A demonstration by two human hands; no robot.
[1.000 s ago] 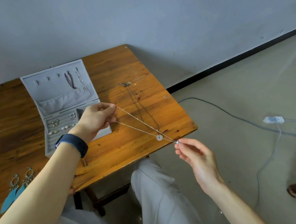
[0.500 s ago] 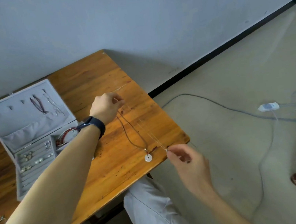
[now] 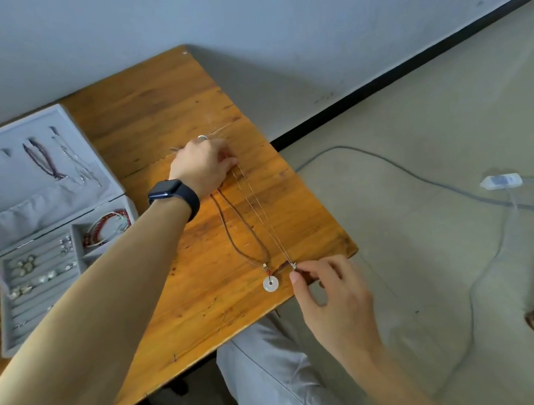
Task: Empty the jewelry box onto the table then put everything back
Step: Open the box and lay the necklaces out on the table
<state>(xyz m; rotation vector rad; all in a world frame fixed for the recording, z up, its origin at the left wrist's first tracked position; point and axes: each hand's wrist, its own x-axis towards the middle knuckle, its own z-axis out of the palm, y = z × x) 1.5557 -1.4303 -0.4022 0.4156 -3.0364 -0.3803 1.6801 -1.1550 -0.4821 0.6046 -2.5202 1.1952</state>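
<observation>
Holding the thin silver chain (image 3: 262,215) at both ends: far end tucked under the curled fingers of the left hand (image 3: 204,166) and pressed down on the table (image 3: 145,92), near end pinched tight between thumb and first finger of the right hand (image 3: 331,296), right at the table's front edge. Pulled out long and straight between the two grips, most likely to lay it down flat with no knots or tangles. Just to the left of the chain, lying loose on the wood, the brown cord necklace (image 3: 227,229), with its white ring pendant (image 3: 270,283) close beside the right-hand pinch but not touching it. Just past the left hand's knuckles, a small silver ring (image 3: 202,138). Farther left of the left wrist and its dark watch (image 3: 172,195), the grey jewelry box (image 3: 6,185), lid open, with red bracelets (image 3: 106,226), little earrings (image 3: 25,266) and two more strings (image 3: 45,162) hanging on the lid hooks. So only partway through the emptying, by the look of it. Next, probably, letting go gently at both ends to leave the chain straight. Easy to bunch up or snag, being so thin, and easy to slip off the edge, so near the right fingertips
</observation>
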